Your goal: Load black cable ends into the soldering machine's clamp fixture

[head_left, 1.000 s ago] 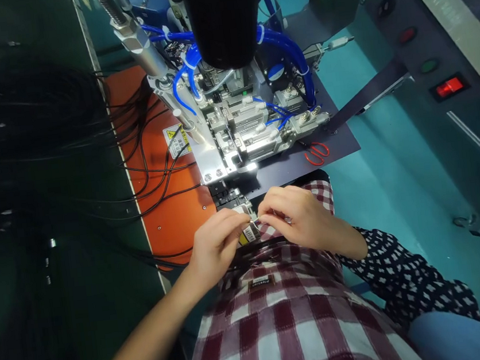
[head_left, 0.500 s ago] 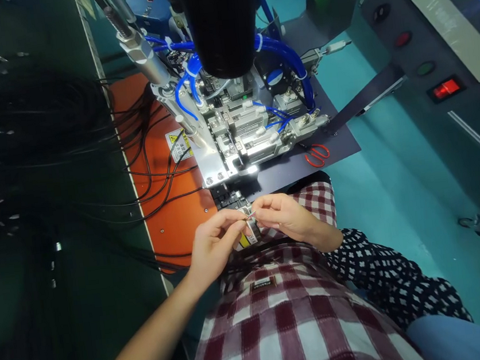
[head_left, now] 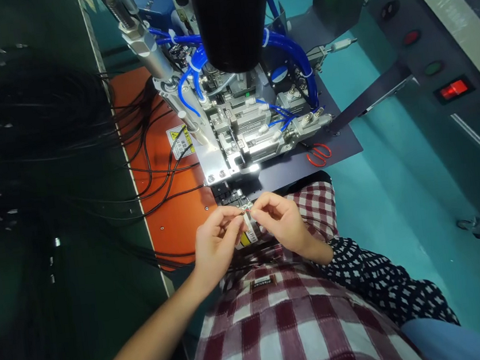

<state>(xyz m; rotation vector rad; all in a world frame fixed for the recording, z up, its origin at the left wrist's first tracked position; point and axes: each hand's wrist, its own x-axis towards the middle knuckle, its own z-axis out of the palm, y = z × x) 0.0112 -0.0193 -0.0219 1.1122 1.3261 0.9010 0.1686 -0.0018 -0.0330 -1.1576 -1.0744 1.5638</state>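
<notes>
My left hand (head_left: 217, 239) is closed, its thumb and forefinger pinched on the end of a thin cable whose fine coloured wires (head_left: 247, 209) show between my two hands. From the other side my right hand (head_left: 283, 221) pinches the tips of those wires, reddish and pale in colour. The rest of the cable is hidden by my fingers. Both hands are just in front of the machine's black metal fixture (head_left: 227, 196), above a yellow and white label (head_left: 248, 235).
A machine with metal slides (head_left: 256, 137) and blue air tubes (head_left: 295, 52) stands ahead. Black cables (head_left: 150, 150) cross its orange plate (head_left: 171, 228) from the left. Red-handled scissors (head_left: 318, 155) lie right. A control panel with a lit red switch (head_left: 454, 89) is far right.
My right hand has turned, its fingertips now pointing down onto the wires, and its wrist has come nearer my body. My left hand keeps its pinch, slightly raised. The view has shifted a little.
</notes>
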